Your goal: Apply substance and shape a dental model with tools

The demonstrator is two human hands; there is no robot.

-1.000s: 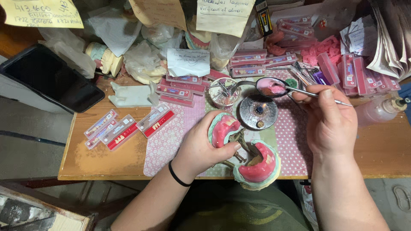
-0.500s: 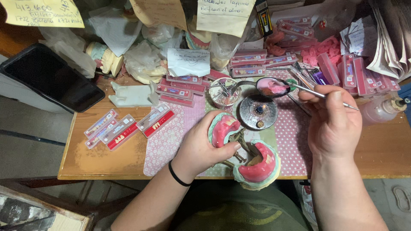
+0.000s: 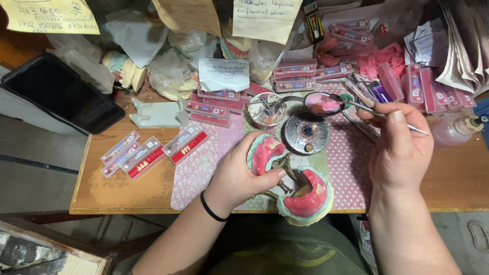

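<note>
While my left hand (image 3: 239, 175) stays clamped on the hinged pink denture model (image 3: 290, 181) near me, my right fingers (image 3: 395, 122), pinched together on the thin tool (image 3: 387, 116), have drawn its tip slightly back from the far wax spoon (image 3: 323, 103), likely loaded.

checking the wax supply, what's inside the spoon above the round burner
The spoon holds a pink mass filling most of its bowl. The thin metal tool in the right hand reaches to its rim. The bowl's bottom is covered by the pink mass.
</note>
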